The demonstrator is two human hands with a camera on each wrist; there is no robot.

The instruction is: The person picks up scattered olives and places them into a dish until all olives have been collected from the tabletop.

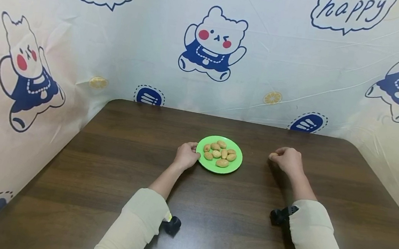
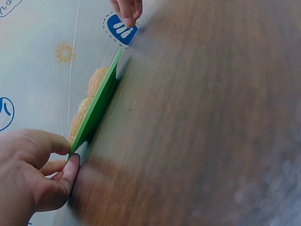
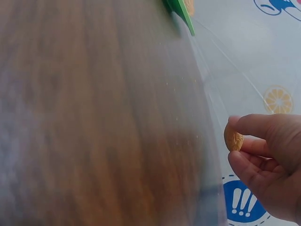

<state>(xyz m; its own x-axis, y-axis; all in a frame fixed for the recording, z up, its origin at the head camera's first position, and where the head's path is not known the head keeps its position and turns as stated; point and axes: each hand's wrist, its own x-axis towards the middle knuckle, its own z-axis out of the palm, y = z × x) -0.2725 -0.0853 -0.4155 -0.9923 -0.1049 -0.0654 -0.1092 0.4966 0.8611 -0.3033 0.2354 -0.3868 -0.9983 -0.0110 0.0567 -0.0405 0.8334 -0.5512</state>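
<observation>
A green plate [image 1: 234, 169] lies on the brown table in the head view, bearing several tan oval nuts [image 1: 222, 163] that look like almonds in the shell. My left hand [image 1: 186, 156] pinches the plate's left rim; in the left wrist view the thumb is below the rim and fingers above it. To the right of the plate, my right hand [image 1: 288, 159] is apart from it, just over the table. Between thumb and fingertips it holds one tan, wrinkled nut [image 3: 233, 137], plain in the right wrist view. The fingers mostly hide that nut in the head view.
The dark wooden table [image 1: 218, 215] stretches in front of both arms. A pale curtain [image 1: 149, 42] printed with cartoon bears hangs behind the table and along its sides. Small black cameras sit at both wrists.
</observation>
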